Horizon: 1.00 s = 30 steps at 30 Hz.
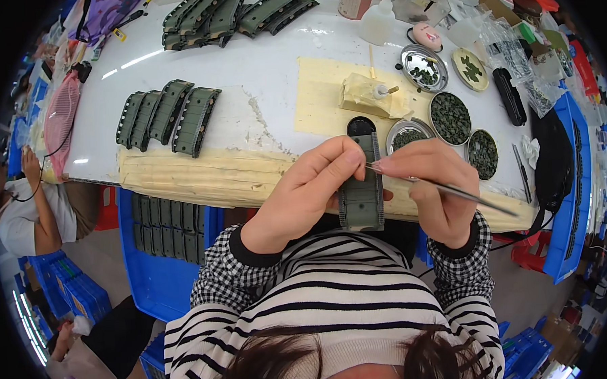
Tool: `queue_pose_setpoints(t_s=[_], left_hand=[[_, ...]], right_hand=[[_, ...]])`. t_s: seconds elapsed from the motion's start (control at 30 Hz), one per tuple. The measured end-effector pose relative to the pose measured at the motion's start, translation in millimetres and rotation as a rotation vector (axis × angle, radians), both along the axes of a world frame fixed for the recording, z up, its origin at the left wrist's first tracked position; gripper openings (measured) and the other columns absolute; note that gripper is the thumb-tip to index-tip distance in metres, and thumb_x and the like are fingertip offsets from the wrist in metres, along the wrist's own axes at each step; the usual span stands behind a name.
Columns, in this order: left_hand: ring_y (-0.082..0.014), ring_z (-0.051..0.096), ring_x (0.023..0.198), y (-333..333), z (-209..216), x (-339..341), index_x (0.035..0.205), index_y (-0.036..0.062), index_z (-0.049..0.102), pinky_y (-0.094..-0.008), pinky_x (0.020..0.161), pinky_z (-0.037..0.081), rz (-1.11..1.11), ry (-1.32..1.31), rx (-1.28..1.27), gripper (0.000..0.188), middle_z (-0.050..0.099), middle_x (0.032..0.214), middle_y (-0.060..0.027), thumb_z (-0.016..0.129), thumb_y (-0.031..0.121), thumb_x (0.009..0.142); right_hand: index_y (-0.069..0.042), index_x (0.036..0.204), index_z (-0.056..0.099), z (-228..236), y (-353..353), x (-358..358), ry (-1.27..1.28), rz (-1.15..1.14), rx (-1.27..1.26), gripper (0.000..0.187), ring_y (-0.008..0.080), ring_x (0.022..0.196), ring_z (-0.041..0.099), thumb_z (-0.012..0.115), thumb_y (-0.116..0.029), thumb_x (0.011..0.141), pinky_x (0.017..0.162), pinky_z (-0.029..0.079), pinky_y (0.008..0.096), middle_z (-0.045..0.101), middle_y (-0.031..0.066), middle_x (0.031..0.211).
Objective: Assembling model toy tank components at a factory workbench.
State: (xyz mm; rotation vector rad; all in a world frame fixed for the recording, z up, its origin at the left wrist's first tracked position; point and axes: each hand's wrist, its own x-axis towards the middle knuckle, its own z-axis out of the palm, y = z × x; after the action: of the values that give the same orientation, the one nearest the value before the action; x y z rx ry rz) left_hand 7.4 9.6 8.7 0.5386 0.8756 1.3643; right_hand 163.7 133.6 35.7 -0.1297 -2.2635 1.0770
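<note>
a white table [244,70] spans the view, and below its near edge, toward the left corner, stands a blue bin [158,284] with rows of dark green segments [166,226] in it. a beige padded strip [201,175] runs along the near edge, and a yellowish sheet [319,73] lies on the surface right of its middle. a pile of curved green pieces [205,21] sits at the far edge, and four similar camouflage pieces [197,119] lie side by side nearer the left edge. the left hand [310,186] is closed on a long green panel [362,210], upright in the view at the near edge, with thumb and forefinger pressed together over its upper part; whatever is between their tips is too small to tell. a beige block [374,98] rests on the sheet, and round tins [451,119] of dark green bits stand toward the right edge. the right hand [445,183] pinches a thin metal tool [483,201] between thumb and fingers, its tip just beside the left fingertips
</note>
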Motion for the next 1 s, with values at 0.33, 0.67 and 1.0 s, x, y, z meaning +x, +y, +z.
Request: queue_pose_setpoints(t_s=[0.33,0.67,1.0], left_hand=[[0.0003,0.04,0.066,1.3,-6.3,2.6,0.088,0.0096,0.05,-0.0144,0.052,0.035,0.035,-0.059,-0.004,0.025,0.045,0.081,0.0063,0.042,0.029,0.101],[0.0005,0.039,0.065,-1.7,-10.9,-1.7,0.089,0.0092,0.051,-0.0135,0.053,0.033,-0.011,-0.04,-0.01,0.025,0.047,0.082,0.0066,0.042,0.029,0.101],[-0.0085,0.055,0.088,-5.3,0.8,-2.6,0.108,0.0055,0.049,-0.0206,0.074,0.048,-0.006,-0.169,-0.003,0.02,0.054,0.097,-0.0028,0.043,0.022,0.1]], right_hand=[[-0.002,0.103,0.068,4.1,-8.8,3.7,-0.02,0.05,0.3,0.036,0.0239,0.082,0.066,0.073,-0.015,0.069,0.066,0.053,0.0291,0.066,0.0136,0.099],[-0.001,0.099,0.069,3.5,-8.5,-1.3,0.04,0.047,0.362,0.034,0.0219,0.073,0.065,0.074,-0.021,0.072,0.059,0.053,0.0289,0.065,0.0115,0.089],[-0.001,0.098,0.069,-0.8,-9.4,2.8,0.044,0.004,0.142,0.023,0.0233,0.074,0.065,0.07,-0.014,0.079,0.063,0.052,0.0298,0.066,0.0124,0.089]])
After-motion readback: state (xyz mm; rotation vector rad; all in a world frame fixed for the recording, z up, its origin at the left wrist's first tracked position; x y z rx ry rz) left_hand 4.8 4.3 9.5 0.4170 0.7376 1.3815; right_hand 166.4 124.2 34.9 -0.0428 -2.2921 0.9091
